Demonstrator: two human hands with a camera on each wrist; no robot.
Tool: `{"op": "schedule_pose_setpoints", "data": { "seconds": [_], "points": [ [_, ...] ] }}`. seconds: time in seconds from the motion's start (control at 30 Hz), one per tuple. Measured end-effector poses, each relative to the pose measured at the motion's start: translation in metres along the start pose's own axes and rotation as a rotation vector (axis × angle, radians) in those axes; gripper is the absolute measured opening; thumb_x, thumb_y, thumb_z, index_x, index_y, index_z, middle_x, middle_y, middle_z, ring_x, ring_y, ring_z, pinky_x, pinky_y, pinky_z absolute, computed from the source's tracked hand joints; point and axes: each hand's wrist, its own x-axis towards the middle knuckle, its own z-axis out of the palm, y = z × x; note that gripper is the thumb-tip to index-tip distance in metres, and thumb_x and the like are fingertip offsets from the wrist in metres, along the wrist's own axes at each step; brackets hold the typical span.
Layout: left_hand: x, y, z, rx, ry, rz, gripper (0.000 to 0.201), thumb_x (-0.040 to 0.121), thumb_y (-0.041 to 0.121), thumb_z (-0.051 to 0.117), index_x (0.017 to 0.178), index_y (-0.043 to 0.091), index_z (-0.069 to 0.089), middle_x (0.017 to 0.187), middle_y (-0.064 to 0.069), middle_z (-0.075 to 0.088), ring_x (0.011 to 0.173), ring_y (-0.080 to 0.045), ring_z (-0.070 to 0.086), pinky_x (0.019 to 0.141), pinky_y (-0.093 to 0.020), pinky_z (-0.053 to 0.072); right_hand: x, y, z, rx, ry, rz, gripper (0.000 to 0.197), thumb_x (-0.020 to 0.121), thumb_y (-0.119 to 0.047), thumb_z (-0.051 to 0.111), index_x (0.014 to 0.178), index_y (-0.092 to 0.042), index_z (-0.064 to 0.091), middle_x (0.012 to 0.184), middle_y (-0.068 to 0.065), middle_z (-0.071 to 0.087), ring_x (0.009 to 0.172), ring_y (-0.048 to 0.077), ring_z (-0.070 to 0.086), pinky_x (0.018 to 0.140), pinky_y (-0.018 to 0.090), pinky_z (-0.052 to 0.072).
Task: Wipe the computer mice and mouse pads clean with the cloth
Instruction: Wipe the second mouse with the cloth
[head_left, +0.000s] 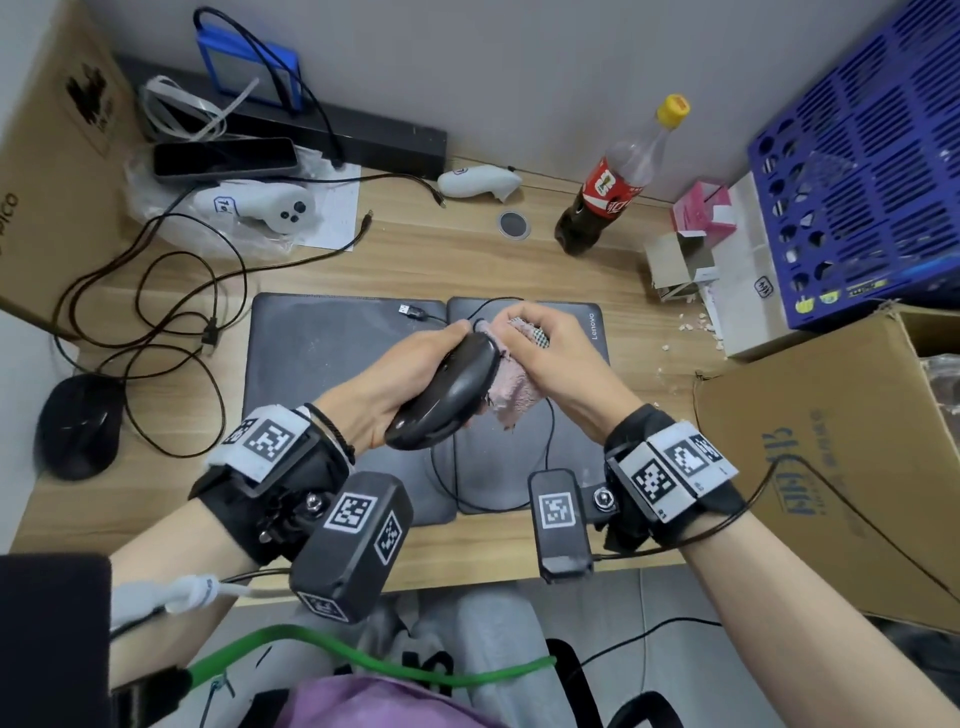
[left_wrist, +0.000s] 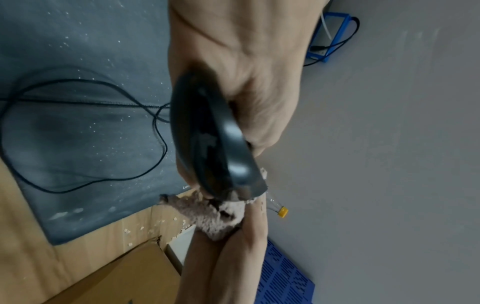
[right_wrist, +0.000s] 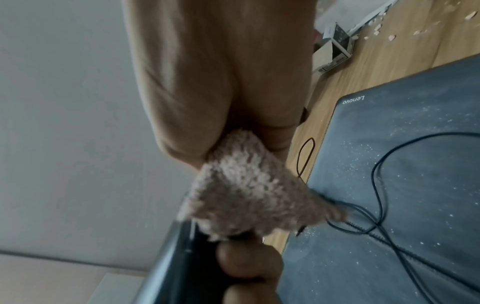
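My left hand (head_left: 410, 371) grips a black wired mouse (head_left: 449, 392) (left_wrist: 215, 139) and holds it lifted above the two dark grey mouse pads (head_left: 322, 358). My right hand (head_left: 540, 353) holds a bunched pink cloth (head_left: 511, 392) (right_wrist: 246, 189) and presses it against the mouse's right side. The right pad (right_wrist: 405, 156) bears a Lenovo mark and is sprinkled with white specks. The mouse's cable (head_left: 545, 457) loops over that pad. A second black mouse (head_left: 78, 426) lies on the desk at the far left.
Tangled black cables (head_left: 171, 312) lie left of the pads. White controllers (head_left: 270, 205), a phone (head_left: 223, 158) and a cola bottle (head_left: 608, 192) stand behind. A blue crate (head_left: 857, 171), small boxes (head_left: 680, 265) and a cardboard box (head_left: 831, 441) crowd the right. Crumbs (head_left: 696, 325) dot the desk.
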Motion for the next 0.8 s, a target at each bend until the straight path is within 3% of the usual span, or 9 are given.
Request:
{"op": "schedule_pose_setpoints", "data": {
  "seconds": [0.07, 0.13, 0.2, 0.27, 0.37, 0.47, 0.57, 0.63, 0.8],
  "points": [
    [0.003, -0.004, -0.005, -0.022, 0.086, -0.023, 0.041, 0.102, 0.044, 0.047, 0.092, 0.007, 0.063, 0.072, -0.015, 0.067, 0.055, -0.027, 0.063, 0.057, -0.032, 0.054, 0.002, 0.001, 0.001, -0.001, 0.073, 0.014, 0.011, 0.093, -0.023, 0.058, 0.083, -0.022, 0.061, 0.082, -0.011, 0.06, 0.082, 0.01, 0.057, 0.077, 0.03, 0.045],
    [0.007, -0.01, -0.011, -0.072, 0.182, -0.062, 0.046, 0.098, 0.052, 0.048, 0.097, 0.011, 0.068, 0.088, -0.015, 0.07, 0.074, -0.028, 0.067, 0.082, -0.039, 0.055, -0.002, 0.001, 0.001, 0.052, 0.147, 0.019, 0.01, 0.095, -0.022, 0.054, 0.086, -0.022, 0.059, 0.086, -0.01, 0.06, 0.084, 0.01, 0.057, 0.076, 0.028, 0.047],
    [0.01, -0.013, -0.013, -0.168, 0.228, -0.103, 0.055, 0.099, 0.053, 0.039, 0.115, 0.009, 0.067, 0.104, -0.017, 0.07, 0.093, -0.03, 0.066, 0.094, -0.042, 0.052, -0.012, -0.003, 0.006, 0.042, 0.036, 0.006, 0.009, 0.097, -0.022, 0.05, 0.092, -0.021, 0.057, 0.087, -0.009, 0.057, 0.078, 0.006, 0.054, 0.066, 0.018, 0.045],
    [0.011, -0.014, -0.012, -0.288, 0.222, -0.143, 0.052, 0.104, 0.046, 0.028, 0.113, 0.009, 0.063, 0.101, -0.016, 0.069, 0.088, -0.028, 0.065, 0.08, -0.034, 0.054, -0.02, -0.001, 0.016, -0.088, -0.127, -0.017, 0.007, 0.097, -0.022, 0.049, 0.093, -0.023, 0.055, 0.085, -0.011, 0.057, 0.075, 0.005, 0.053, 0.064, 0.016, 0.042],
    [0.011, -0.023, -0.011, -0.407, 0.14, -0.152, 0.041, 0.105, 0.034, 0.027, 0.096, 0.01, 0.06, 0.074, -0.009, 0.067, 0.06, -0.021, 0.065, 0.056, -0.028, 0.055, -0.021, 0.014, 0.022, -0.184, -0.098, 0.016, 0.009, 0.097, -0.021, 0.048, 0.091, -0.026, 0.053, 0.086, -0.013, 0.058, 0.085, 0.011, 0.055, 0.076, 0.025, 0.04],
    [0.002, -0.029, -0.005, -0.468, 0.012, -0.129, 0.031, 0.102, 0.028, 0.038, 0.096, 0.016, 0.066, 0.079, -0.006, 0.07, 0.065, -0.018, 0.068, 0.061, -0.032, 0.059, -0.024, 0.031, 0.023, -0.152, -0.088, 0.081, 0.009, 0.097, -0.019, 0.048, 0.09, -0.022, 0.052, 0.085, -0.013, 0.056, 0.082, 0.009, 0.052, 0.078, 0.028, 0.041],
    [0.002, -0.038, 0.002, -0.494, -0.038, -0.117, 0.03, 0.104, 0.029, 0.04, 0.121, 0.027, 0.065, 0.097, -0.002, 0.073, 0.078, -0.016, 0.069, 0.068, -0.032, 0.058, -0.025, 0.041, 0.024, -0.092, 0.026, 0.136, 0.01, 0.097, -0.02, 0.049, 0.088, -0.021, 0.053, 0.083, -0.008, 0.057, 0.081, 0.013, 0.053, 0.078, 0.033, 0.043],
    [0.002, -0.042, 0.004, -0.492, -0.022, -0.12, 0.034, 0.106, 0.031, 0.034, 0.125, 0.025, 0.062, 0.105, -0.003, 0.072, 0.086, -0.018, 0.069, 0.074, -0.036, 0.058, -0.025, 0.038, 0.025, -0.088, 0.095, 0.147, 0.009, 0.096, -0.023, 0.05, 0.089, -0.021, 0.056, 0.086, -0.005, 0.06, 0.083, 0.016, 0.056, 0.076, 0.034, 0.046],
    [0.005, -0.036, 0.008, -0.488, 0.07, -0.189, 0.043, 0.106, 0.034, 0.036, 0.095, 0.005, 0.065, 0.079, -0.013, 0.072, 0.078, -0.023, 0.067, 0.076, -0.035, 0.054, -0.044, 0.013, 0.04, -0.215, -0.165, -0.13, 0.005, 0.091, -0.025, 0.061, 0.09, -0.022, 0.057, 0.085, -0.009, 0.063, 0.078, 0.006, 0.057, 0.071, 0.021, 0.043]
  ]
}}
